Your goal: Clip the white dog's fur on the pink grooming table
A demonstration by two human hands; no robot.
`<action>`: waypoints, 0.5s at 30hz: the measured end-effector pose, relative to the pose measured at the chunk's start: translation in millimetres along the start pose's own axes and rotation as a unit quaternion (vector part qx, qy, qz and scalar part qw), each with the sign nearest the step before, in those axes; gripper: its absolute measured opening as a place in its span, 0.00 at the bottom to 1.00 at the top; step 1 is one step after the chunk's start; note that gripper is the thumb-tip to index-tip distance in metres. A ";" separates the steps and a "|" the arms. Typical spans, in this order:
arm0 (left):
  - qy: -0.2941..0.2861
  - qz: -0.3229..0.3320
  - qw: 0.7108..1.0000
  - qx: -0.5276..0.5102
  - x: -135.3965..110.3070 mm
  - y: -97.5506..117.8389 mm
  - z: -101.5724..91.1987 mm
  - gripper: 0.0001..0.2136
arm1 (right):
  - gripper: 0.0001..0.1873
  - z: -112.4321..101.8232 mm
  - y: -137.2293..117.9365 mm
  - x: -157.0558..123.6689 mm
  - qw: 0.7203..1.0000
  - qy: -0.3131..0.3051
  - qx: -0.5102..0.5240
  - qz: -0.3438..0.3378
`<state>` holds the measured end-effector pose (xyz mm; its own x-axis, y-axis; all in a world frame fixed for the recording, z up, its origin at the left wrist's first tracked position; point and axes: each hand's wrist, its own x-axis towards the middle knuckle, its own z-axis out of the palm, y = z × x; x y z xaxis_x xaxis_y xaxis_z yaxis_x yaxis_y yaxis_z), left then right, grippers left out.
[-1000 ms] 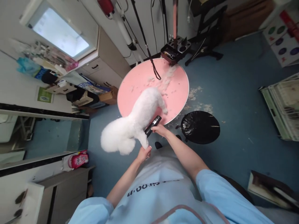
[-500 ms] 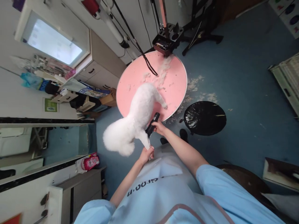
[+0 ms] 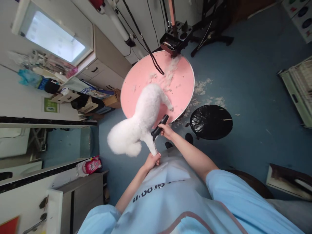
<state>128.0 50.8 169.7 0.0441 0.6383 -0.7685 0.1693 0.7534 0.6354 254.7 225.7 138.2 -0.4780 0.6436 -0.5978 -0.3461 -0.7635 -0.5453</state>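
Note:
A small white fluffy dog (image 3: 141,120) stands on a round pink table (image 3: 180,84), its rear end toward me. My left hand (image 3: 152,160) is closed round the dog's hind paw, holding the leg stretched toward me. My right hand (image 3: 167,130) grips a black electric clipper (image 3: 159,127) whose head rests against the dog's hind leg near the body. A black leash loop (image 3: 156,66) hangs from an arm above the table.
Cut white fur lies on the table top and on the blue floor (image 3: 207,94) beside it. A black-lined bin (image 3: 211,122) stands right of the table. A black tool tray (image 3: 175,40) sits at the table's far edge. Cabinets and cluttered shelves (image 3: 73,87) line the left side.
The clipper has shifted slightly along the hind leg. My left hand keeps its hold on the paw. The view has moved a little.

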 end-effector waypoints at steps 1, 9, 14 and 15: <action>0.005 -0.009 1.000 0.005 0.2 -0.7 1.0 0.19 | 0.10 0.4 -2.8 1.0 1.000 0.011 0.000 -0.014; 0.062 -0.077 0.995 -0.024 2.3 -1.6 9.1 0.11 | 0.12 -8.0 9.4 -24.8 0.997 0.001 -0.069 -0.030; 0.086 -0.056 0.994 -0.031 5.1 0.0 9.3 0.12 | 0.13 -9.9 -15.6 -26.7 0.991 0.043 -0.073 -0.107; 0.094 -0.045 0.994 -0.028 6.3 -0.8 9.2 0.13 | 0.14 -5.6 -21.0 -25.6 0.988 0.056 -0.071 -0.126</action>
<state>137.2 52.8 163.6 -0.1536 0.5818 -0.7987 0.1085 0.8133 0.5716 278.7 225.6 161.7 -0.2969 0.8200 -0.4892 -0.3214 -0.5683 -0.7575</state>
